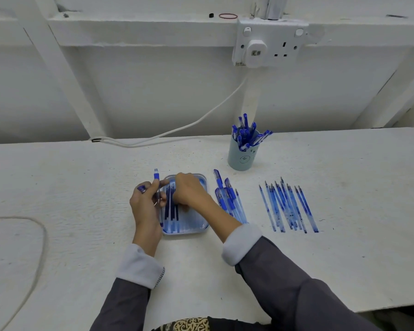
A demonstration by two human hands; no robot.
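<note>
A: What does the left hand hold?

B: A pen piece with a blue grip. The fingers and thumb curl round it and hold it upright, just over the left edge of the tray. A small blue part shows at the same hand's knuckles.

A: And the right hand?

B: It is over the tray's far half, fingers bent down onto the dark blue refills that lie side by side inside. The fingertips are hidden, so I cannot tell whether they pinch 1.

A: What else is on the white table?

B: Just right of the tray lies a bunch of capped pens, partly under the right forearm. Further right is a row of clear blue barrels. Behind them a pale cup stands upright, full of pens. A white cable runs up to the wall socket.
</note>
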